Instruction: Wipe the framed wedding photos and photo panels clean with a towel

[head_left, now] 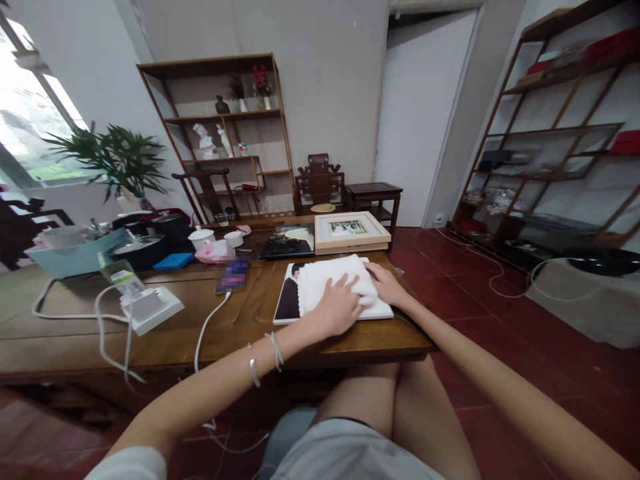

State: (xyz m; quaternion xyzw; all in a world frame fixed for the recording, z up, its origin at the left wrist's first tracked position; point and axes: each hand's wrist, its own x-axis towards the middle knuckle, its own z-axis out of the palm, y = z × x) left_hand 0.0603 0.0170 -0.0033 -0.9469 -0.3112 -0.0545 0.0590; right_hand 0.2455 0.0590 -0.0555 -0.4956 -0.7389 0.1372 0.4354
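Most of a picture [287,300] lies under a white cloth [320,277] at the table's [260,337] near right corner. The person's left hand [340,308] rests palm down on the cloth, fingers spread and clenching nothing. The right hand [384,283] is at the picture's right edge; whether its fingertips grip that edge or the cloth cannot be told. Light, even pressure would probably serve best, with the cloth laid flat, its bunched fold smoothed, and the picture steadied clear of the frame [379,238] just beyond.
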